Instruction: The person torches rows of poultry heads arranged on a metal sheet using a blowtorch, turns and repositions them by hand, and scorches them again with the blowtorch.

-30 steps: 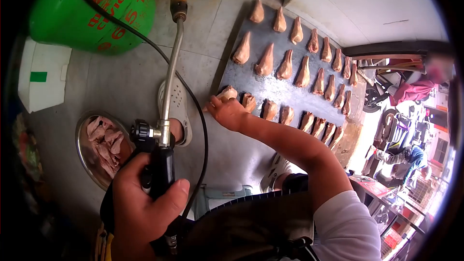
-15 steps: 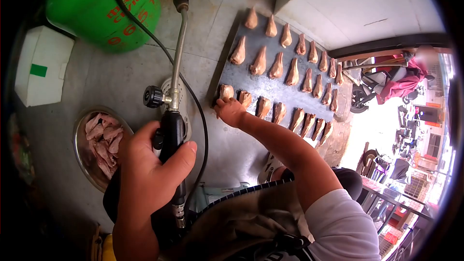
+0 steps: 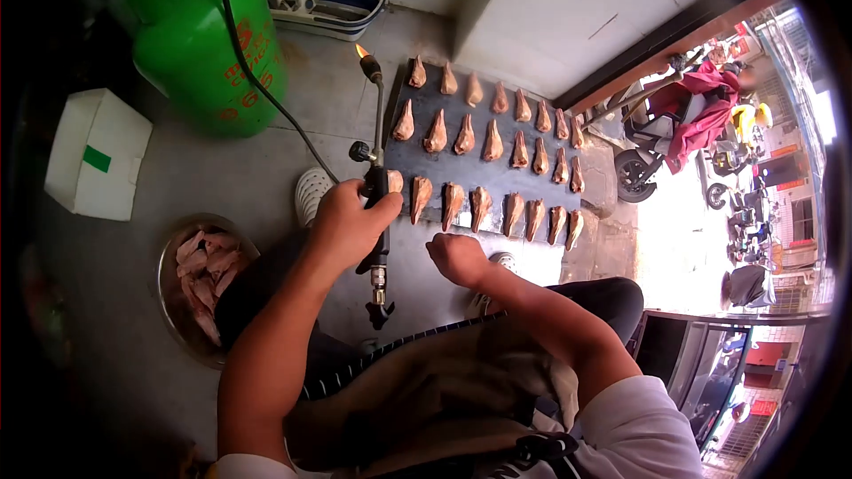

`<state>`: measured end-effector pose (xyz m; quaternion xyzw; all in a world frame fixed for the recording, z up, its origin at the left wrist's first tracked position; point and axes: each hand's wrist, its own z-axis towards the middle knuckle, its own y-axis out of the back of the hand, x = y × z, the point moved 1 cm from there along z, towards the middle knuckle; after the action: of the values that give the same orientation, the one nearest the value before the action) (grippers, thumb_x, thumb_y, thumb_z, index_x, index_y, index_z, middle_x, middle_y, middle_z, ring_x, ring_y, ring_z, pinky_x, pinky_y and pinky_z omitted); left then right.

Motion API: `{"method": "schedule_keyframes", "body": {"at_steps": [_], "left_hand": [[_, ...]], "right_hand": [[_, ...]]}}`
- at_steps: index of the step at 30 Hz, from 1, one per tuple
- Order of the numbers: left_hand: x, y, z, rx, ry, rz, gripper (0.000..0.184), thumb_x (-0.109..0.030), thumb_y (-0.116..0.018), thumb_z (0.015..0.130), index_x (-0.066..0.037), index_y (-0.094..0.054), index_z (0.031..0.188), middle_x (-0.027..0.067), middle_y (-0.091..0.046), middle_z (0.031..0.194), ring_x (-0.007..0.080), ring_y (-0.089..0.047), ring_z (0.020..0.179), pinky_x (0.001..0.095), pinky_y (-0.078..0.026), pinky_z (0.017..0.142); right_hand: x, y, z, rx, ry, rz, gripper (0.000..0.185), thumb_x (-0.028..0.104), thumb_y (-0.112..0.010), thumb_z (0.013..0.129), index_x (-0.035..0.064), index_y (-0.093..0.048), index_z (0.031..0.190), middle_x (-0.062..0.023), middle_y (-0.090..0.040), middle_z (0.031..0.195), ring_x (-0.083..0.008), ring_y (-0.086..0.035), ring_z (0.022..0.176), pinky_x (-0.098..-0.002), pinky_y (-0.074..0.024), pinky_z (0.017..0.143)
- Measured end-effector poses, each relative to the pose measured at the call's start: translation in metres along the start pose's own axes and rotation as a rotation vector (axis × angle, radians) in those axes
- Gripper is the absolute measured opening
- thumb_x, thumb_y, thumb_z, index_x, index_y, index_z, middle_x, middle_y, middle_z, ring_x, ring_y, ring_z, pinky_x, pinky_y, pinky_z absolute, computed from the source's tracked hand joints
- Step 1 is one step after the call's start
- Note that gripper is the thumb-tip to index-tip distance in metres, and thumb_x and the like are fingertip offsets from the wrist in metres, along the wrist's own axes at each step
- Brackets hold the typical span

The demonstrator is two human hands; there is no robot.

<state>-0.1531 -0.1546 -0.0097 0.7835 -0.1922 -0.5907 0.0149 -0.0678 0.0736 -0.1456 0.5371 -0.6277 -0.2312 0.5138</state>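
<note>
Away from the corner piece it was touching, the right hand [image 3: 460,260] is now hovering just off the near edge of the metal sheet [image 3: 444,167]. Its fingers are curling into a loose fist; whether they are enclosing anything cannot be told. A green gas cylinder [image 3: 204,62] is standing beyond the left hand [image 3: 348,222]. On the sheet, meat pieces [image 3: 464,135] are lying in three rows, one partly hidden behind the torch [image 3: 380,120]. More meat is lying in the bowl [image 3: 170,288]. The left hand's fingers are wrapping around the torch's handle, while an orange flame [image 3: 361,51] is burning at its nozzle.
</note>
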Motion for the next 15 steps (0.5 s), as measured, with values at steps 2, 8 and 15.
{"method": "schedule_keyframes", "body": {"at_steps": [2,8,15], "left_hand": [[-0.005,-0.022,-0.023,0.035,-0.054,-0.100,0.035,-0.031,-0.069,0.084,0.003,-0.065,0.078,0.0071,-0.062,0.064,0.0152,-0.058,0.058,0.0349,-0.046,0.056],[0.004,-0.109,-0.095,-0.065,-0.143,-0.135,0.042,-0.037,-0.068,0.082,0.005,-0.066,0.087,0.0216,-0.069,0.075,0.0378,-0.069,0.076,0.0452,-0.053,0.069],[-0.020,-0.137,-0.149,-0.025,-0.218,0.074,0.046,-0.037,-0.054,0.091,0.005,-0.065,0.078,0.0245,-0.066,0.072,0.0420,-0.067,0.072,0.0489,-0.052,0.067]], "right_hand": [[0.006,0.018,-0.030,-0.443,0.084,0.251,0.040,0.012,-0.060,0.090,0.0036,-0.055,0.130,-0.0201,-0.067,0.098,-0.0400,-0.066,0.078,-0.0482,-0.0528,0.068],[0.056,0.080,-0.101,-0.601,0.215,0.140,0.068,0.003,-0.064,0.083,0.0050,-0.041,0.147,-0.0172,-0.063,0.109,-0.0354,-0.065,0.084,-0.0436,-0.0544,0.072],[0.024,0.065,-0.128,-0.696,0.317,0.280,0.038,0.008,-0.058,0.093,0.0038,-0.059,0.131,-0.0151,-0.069,0.110,-0.0287,-0.068,0.097,-0.0364,-0.0540,0.083]]}}
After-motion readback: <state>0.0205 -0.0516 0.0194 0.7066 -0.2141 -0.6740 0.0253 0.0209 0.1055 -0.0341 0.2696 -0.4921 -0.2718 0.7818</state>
